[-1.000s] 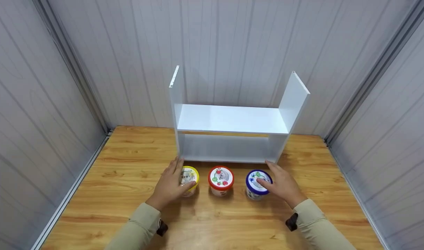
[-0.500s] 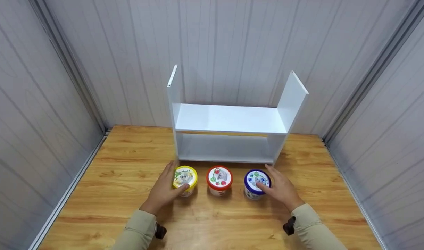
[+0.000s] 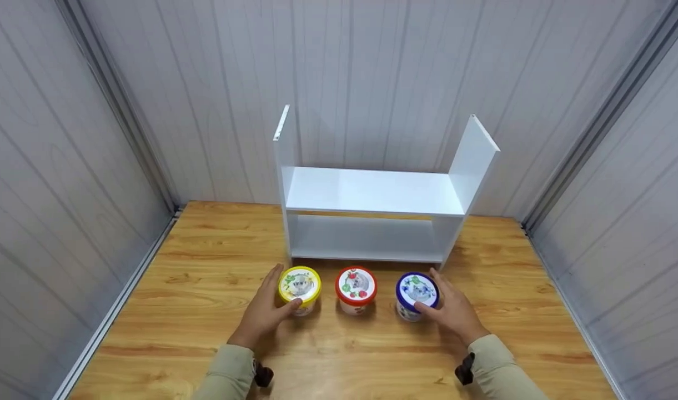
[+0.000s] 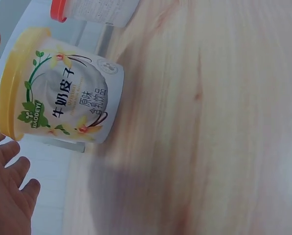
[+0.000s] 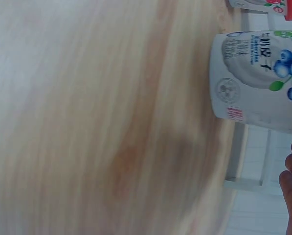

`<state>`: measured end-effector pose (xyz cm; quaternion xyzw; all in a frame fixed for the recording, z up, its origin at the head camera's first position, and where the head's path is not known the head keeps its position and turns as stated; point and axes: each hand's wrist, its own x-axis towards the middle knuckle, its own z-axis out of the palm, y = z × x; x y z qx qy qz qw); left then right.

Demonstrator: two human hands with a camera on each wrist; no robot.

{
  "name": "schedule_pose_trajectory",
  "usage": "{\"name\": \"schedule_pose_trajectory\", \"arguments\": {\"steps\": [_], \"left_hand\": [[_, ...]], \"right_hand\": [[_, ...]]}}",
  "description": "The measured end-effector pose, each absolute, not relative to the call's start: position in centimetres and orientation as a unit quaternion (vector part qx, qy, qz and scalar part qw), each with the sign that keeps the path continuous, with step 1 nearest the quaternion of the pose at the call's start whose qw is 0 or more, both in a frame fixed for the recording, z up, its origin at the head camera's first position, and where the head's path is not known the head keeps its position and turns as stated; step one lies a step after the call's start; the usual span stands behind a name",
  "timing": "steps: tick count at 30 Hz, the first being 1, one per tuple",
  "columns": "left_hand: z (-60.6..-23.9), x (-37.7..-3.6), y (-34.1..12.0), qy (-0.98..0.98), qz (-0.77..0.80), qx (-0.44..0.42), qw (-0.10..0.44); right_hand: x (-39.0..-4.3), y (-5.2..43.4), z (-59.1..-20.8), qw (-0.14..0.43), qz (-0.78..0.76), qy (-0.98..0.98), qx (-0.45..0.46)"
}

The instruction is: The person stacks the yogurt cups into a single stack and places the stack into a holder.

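Observation:
Three small tubs stand upright in a row on the wooden tabletop. The left one has a yellow lid (image 3: 300, 284), the middle one a red lid (image 3: 356, 285), and the right one a blue lid (image 3: 417, 291). My left hand (image 3: 265, 311) lies beside the yellow-lidded tub (image 4: 70, 93), thumb over the lid's near edge and fingers spread along its left side. On the other side, my right hand (image 3: 453, 311) has its thumb at the near edge of the blue lid, fingers along its right side. Blueberries decorate that blue-lidded tub (image 5: 258, 81); its lid is mostly out of the right wrist view.
A white two-level shelf (image 3: 372, 190) with tall side panels stands close behind the tubs. Pale panelled walls (image 3: 372, 72) enclose the wooden table (image 3: 339, 355) at the back and both sides.
Both hands have drawn back slightly toward me from the shelf's front edge, and their fingers have come in closer beside the outer lids. The tubs and shelf stay in place.

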<state>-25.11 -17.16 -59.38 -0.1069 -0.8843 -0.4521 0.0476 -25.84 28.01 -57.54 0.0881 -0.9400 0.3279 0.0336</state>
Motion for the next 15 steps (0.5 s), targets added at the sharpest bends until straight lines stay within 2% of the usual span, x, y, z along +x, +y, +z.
{"name": "schedule_pose_trajectory", "arguments": {"steps": [15], "left_hand": [[-61.7, -24.7, -16.4, -0.791, -0.605, -0.083, 0.032]], "right_hand": [[-25.9, 27.6, -59.8, 0.025, 0.421, -0.904, 0.063]]}}
